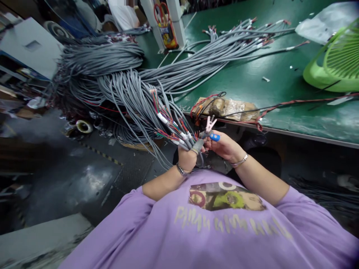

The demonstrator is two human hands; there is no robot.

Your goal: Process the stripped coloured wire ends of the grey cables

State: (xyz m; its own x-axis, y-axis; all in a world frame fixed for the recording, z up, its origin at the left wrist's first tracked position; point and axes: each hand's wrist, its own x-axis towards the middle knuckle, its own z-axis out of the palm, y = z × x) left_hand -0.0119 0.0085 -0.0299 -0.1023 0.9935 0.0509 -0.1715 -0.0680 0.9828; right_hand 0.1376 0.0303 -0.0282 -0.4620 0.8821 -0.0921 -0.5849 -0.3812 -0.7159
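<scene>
My left hand (188, 153) is closed around a bunch of grey cables (168, 129) whose stripped ends fan out into coloured wires. A grey wrap covers its forefinger. My right hand (224, 146) is closed on a small tool with a blue handle and pale pink tips (211, 129), held against the cable ends just right of the left hand. Both hands hover in front of my chest, below the edge of the green table (280, 82). A watch is on the left wrist and a bracelet on the right.
A big heap of grey cables (117, 74) drapes off the table's left end. A taped block with red and black wires (224, 107) lies at the table edge. A green plastic fan (336, 59) stands at right, a clear bag (325, 22) behind it. Another person sits far back.
</scene>
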